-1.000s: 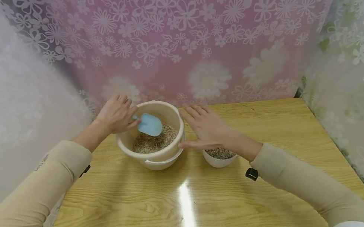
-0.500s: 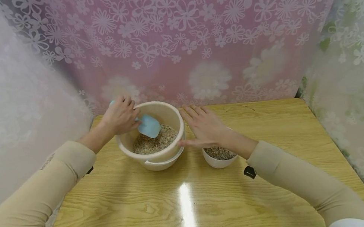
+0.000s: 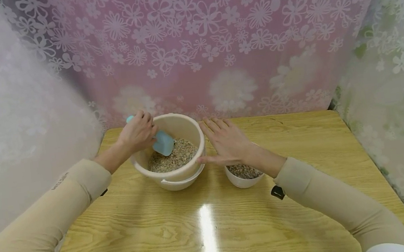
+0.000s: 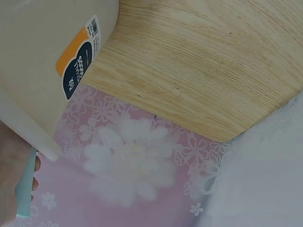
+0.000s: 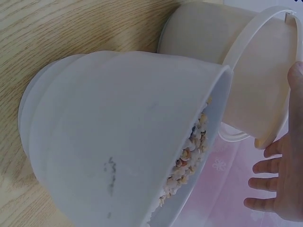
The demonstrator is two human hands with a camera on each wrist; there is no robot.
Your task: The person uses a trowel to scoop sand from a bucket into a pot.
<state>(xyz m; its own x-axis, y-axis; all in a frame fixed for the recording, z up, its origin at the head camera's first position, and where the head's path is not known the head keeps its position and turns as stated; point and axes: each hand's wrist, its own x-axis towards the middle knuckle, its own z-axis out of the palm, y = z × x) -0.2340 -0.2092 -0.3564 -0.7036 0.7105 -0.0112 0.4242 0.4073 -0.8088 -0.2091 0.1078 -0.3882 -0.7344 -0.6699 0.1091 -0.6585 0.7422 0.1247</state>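
My left hand (image 3: pixel 139 131) grips the handle of a light-blue scoop (image 3: pixel 163 143) over the left side of a cream bucket (image 3: pixel 173 175). The scoop's blade tilts down inside, its tip at the small gravel (image 3: pixel 181 155); whether it digs in is hard to tell. In the left wrist view, the scoop handle (image 4: pixel 26 187) sticks out past curled fingers. With fingers spread straight, my right hand (image 3: pixel 228 141) touches the bucket's right rim with its thumb. Below that wrist stands a white pot (image 3: pixel 243 181) holding similar gravel (image 5: pixel 184 163).
Both containers stand on a wood-grain table (image 3: pixel 162 238). A flowered pink curtain (image 3: pixel 194 60) hangs directly behind its back edge, with pale sheets at both sides. The bucket's white bail handle (image 3: pixel 182 181) hangs down at the front.
My left hand has moved slightly right and the scoop has tipped downward, its blade lower toward the gravel. The right hand stays almost still at the rim.
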